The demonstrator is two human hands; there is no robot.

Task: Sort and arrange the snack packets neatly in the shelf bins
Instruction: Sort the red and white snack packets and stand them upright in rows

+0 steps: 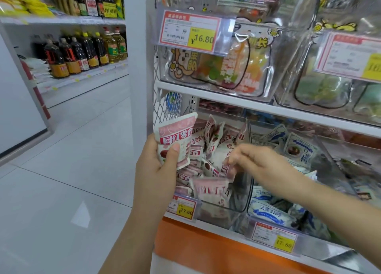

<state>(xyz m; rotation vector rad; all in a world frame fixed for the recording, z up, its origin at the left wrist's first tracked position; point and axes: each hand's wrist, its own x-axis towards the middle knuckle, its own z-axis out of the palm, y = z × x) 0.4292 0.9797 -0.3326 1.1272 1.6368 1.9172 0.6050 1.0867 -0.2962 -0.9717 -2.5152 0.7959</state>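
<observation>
Pink packets (208,147) tidied in the bin (244,200)
One packet (175,137) is gripped by the left hand (156,170) at the bin's left edge; a second packet (230,171) inside is pinched by the right hand (259,162). Labels are best faced forward.

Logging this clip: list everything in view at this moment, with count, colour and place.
held packet: one, pink and white, in front of the lower shelf.
pink packets: many, pink and white, jumbled in the lower left clear bin.
blue-white packets: many, in the next lower bin to the right.
sweet pouches: several, clear with mixed colours, upper left bin.
green pouches: a few, upper right bin.
price tags: four, yellow and white; 16.80, 17.60, 17.80, one cut off at right.
bottles: many, dark and yellow, far left shelves.
left hand: grips the held packet.
right hand: fingertips at the pink packets; blurred, grip unclear.
</observation>
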